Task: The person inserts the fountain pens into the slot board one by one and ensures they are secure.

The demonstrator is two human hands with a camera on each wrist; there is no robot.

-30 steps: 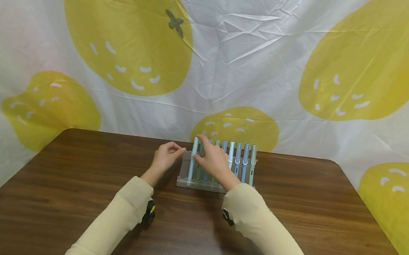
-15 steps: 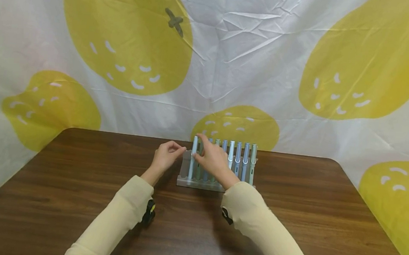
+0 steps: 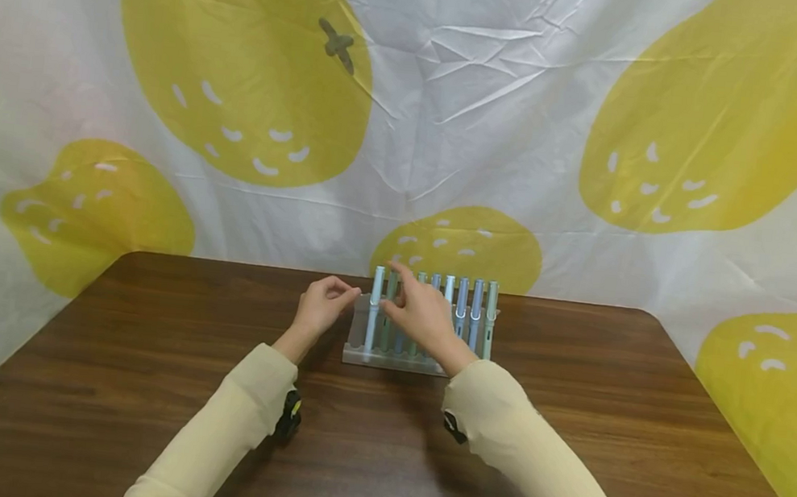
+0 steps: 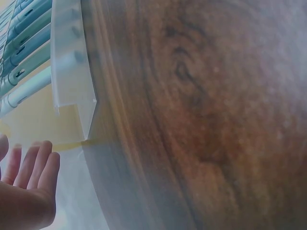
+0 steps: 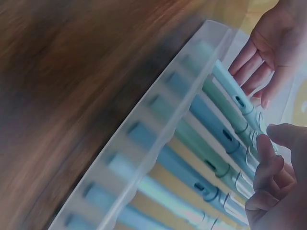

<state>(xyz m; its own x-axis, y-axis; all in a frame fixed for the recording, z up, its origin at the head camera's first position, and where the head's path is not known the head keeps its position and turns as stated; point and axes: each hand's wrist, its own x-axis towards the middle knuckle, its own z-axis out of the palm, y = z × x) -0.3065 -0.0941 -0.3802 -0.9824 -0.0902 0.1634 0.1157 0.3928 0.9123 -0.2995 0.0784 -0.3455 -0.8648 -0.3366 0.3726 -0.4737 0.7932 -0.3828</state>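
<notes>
A clear pen rack [image 3: 397, 360] stands at the back of the table, with capped pens in blues and greens in its slots. At its left end is a light blue pen [image 3: 372, 327], its clip facing forward. My left hand [image 3: 323, 305] pinches the rack's upper left edge between thumb and index finger; in the left wrist view its other fingers [image 4: 41, 165] extend. My right hand [image 3: 424, 312] is just right of the light blue pen, thumb and index finger apart, hiding some middle pens. In the right wrist view, its fingertips [image 5: 276, 132] are close to that pen's cap.
The brown wooden table [image 3: 376, 457] extends to both sides and in front of the rack. Behind it hangs a white cloth [image 3: 474, 151] printed with yellow fruit. A green pen [image 3: 489, 323] sits at the rack's right end.
My right hand has shifted slightly right, away from the light blue pen it was holding. That pen has turned, so its clip now shows in front. My left hand stays put.
</notes>
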